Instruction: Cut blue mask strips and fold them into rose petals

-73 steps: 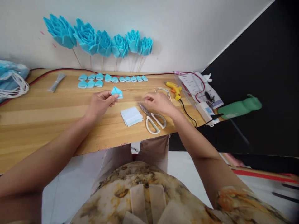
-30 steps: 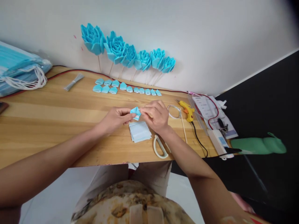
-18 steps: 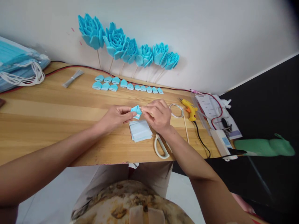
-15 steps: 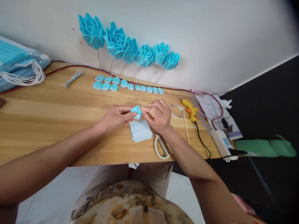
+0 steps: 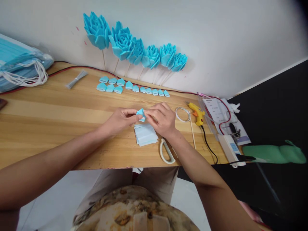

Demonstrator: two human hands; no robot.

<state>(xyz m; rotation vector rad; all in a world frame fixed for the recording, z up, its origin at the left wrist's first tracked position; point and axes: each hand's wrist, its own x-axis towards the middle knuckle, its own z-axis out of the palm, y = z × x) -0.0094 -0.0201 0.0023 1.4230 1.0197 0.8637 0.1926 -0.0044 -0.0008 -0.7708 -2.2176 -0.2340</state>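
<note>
Between both hands is a small folded blue fabric piece [image 5: 140, 113], its top coming to a point. My left hand [image 5: 122, 117] pinches its left and lower edge between thumb and fingers. My right hand [image 5: 162, 118] is closed on its right edge, the fingertips partly covering it. Just below lies a stack of pale blue-white fabric squares [image 5: 145, 134]. White-handled scissors [image 5: 166, 152] rest under my right wrist, their blades mostly hidden. Beyond the hands, several folded blue petals [image 5: 117, 89] lie in rows on the wooden table [image 5: 60, 118].
Several blue flowers on sticks [image 5: 121, 41] lean against the wall. At right are a tape ring [image 5: 183, 114], a thin stick [image 5: 192, 133], a yellow glue gun [image 5: 196, 113], a power strip [image 5: 227, 147] and a green bottle [image 5: 274, 154]. A bag of blue masks [image 5: 19, 65] sits left.
The folded piece is turned slightly and more covered by my right fingertips, which have moved in a little over it. The whole view has shifted slightly.
</note>
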